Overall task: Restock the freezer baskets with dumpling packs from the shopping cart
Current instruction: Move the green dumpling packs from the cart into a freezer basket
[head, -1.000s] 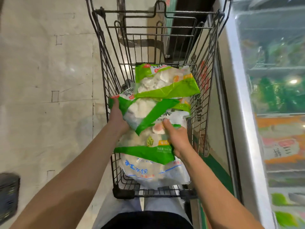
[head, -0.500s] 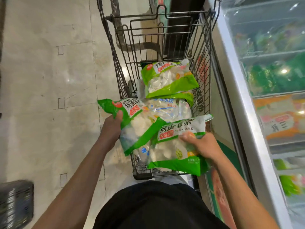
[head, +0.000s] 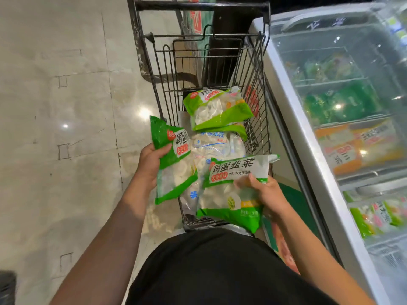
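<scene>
My left hand [head: 150, 162] grips a green-and-white dumpling pack [head: 174, 166] by its left edge, held tilted above the cart's left side. My right hand [head: 264, 192] holds a second green dumpling pack [head: 233, 190], thumb on top, over the cart's near end. The black wire shopping cart [head: 163, 84] stands straight ahead. Inside it lie another green pack [head: 218, 108] and a clear blue-printed pack [head: 218, 146] beneath. The chest freezer [head: 293, 119] runs along the right, with green and orange packs visible under its glass lid [head: 343, 89].
Pale tiled floor [head: 66, 128] spreads out to the left of the cart. A dark crate-like object [head: 7, 287] sits at the bottom left corner. The freezer's white rim lies close against the cart's right side.
Both hands have lifted their packs up out of the cart's pile and drawn them apart, the left pack leftward and the right pack toward the freezer side. The camera has tilted toward the freezer.
</scene>
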